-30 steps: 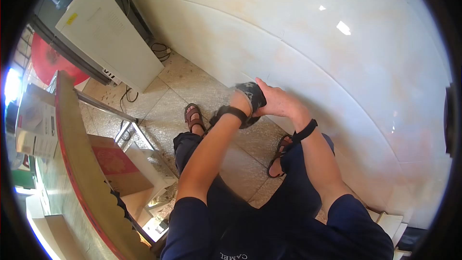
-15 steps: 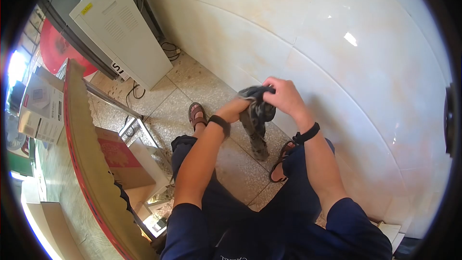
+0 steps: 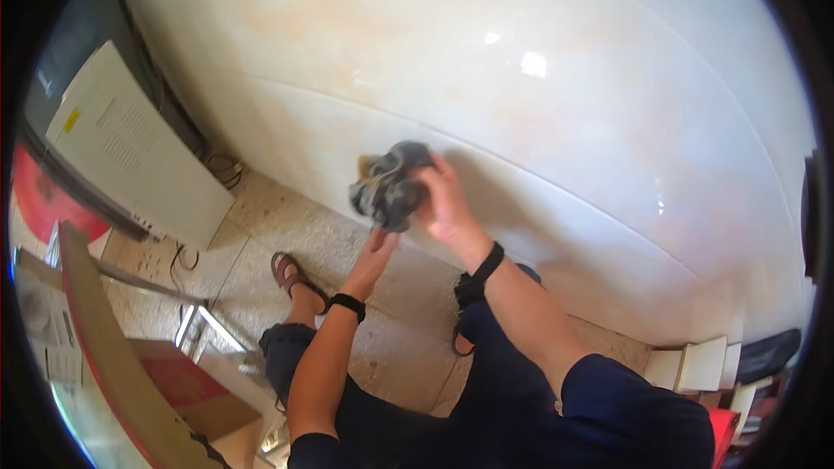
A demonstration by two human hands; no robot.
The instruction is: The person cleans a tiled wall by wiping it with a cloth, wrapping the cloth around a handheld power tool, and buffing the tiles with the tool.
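Observation:
A dark grey and black mottled cloth, bunched up and partly blurred, is held up in front of the pale wall. A tan patch shows on its upper left side. My right hand grips the bundle from the right, its fingers bent against the fabric. From below, my left hand pinches the bottom edge of the cloth; its fingertips are partly hidden. Both wrists carry black bands.
A shiny marbled wall rises just ahead. At left stand a white cabinet, a metal frame and an open cardboard box. White slabs lean at lower right. My sandalled foot rests on the tiled floor.
The cloth hung down in a long strip earlier; now it is gathered into a bundle and lifted toward the wall. My left hand has moved below it. The view has swung right.

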